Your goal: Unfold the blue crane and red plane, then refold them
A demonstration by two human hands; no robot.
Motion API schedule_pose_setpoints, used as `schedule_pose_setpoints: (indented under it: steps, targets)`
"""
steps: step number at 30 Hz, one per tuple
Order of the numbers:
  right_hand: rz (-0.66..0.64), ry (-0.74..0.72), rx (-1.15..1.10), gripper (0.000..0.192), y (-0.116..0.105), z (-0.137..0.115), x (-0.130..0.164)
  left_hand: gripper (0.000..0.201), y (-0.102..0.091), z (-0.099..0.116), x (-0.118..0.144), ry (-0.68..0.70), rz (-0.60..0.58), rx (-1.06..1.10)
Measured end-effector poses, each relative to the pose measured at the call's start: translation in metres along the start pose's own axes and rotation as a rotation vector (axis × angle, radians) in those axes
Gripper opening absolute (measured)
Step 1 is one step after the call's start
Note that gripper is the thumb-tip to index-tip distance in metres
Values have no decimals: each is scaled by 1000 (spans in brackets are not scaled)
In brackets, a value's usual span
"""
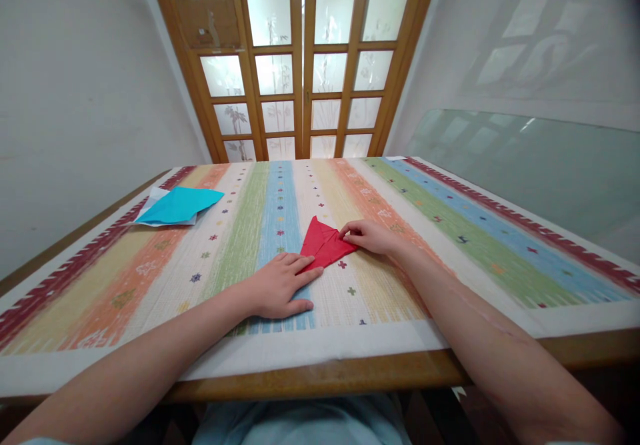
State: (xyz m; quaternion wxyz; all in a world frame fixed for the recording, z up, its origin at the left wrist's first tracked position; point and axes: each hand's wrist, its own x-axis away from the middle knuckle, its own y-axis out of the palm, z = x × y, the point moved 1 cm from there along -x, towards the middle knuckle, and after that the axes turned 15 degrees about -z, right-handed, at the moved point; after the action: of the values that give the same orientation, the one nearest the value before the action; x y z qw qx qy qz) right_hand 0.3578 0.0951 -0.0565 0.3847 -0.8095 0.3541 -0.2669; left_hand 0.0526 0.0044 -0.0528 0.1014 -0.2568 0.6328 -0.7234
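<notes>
A folded piece of red paper [324, 242], roughly triangular with creases across it, lies on the striped tablecloth in front of me. My left hand [286, 285] rests flat with fingers spread, its fingertips on the paper's lower left part. At the paper's right side, my right hand [369, 236] pinches the edge between thumb and index finger. The left fingertips cover a little of the red paper.
Blue and white sheets of paper [180, 205] lie overlapping at the far left of the table. The striped tablecloth [240, 232] covers the tabletop, whose wooden front edge [310, 382] is close to my body. Behind stand wooden glass-paned doors [303, 65].
</notes>
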Motion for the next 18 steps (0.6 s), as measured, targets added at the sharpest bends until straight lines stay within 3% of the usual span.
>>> schedule_pose_setpoints:
  steps: [15,18]
  targets:
    - [3,13,142,24,2,2,-2,75,0,1,-1,-17,-1,1]
    - [98,-16,262,27,0,-9,0,75,2,0,-2,-15,-3,12]
